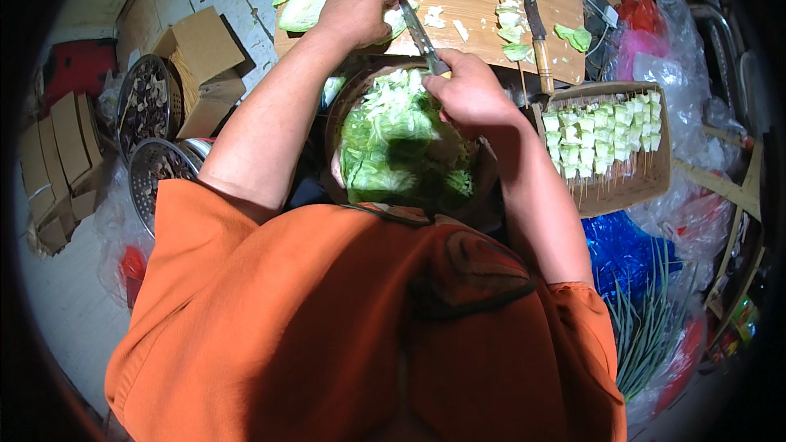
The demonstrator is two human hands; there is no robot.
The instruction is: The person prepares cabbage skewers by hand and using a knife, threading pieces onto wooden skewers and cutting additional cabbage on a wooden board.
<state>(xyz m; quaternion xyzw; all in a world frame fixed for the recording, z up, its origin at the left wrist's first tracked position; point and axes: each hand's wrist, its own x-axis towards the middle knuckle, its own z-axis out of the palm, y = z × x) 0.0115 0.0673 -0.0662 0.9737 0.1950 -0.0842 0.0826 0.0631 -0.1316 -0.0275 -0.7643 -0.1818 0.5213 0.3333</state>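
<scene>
My right hand grips a long-bladed kitchen knife, its blade pointing up and left over the near edge of a wooden board. Opposite the blade, my left hand is curled on a piece of cabbage, which shows between its fingers and the blade. A larger pale green cabbage piece lies on the board left of that hand. Below both hands stands a round basin holding cut cabbage and large leaves. Small cabbage scraps are scattered over the board.
A second knife and skewered cabbage pieces lie at the board's right. A cardboard box at right holds several filled skewers. Green onions lie below it. At left are metal colanders and a carton of sticks.
</scene>
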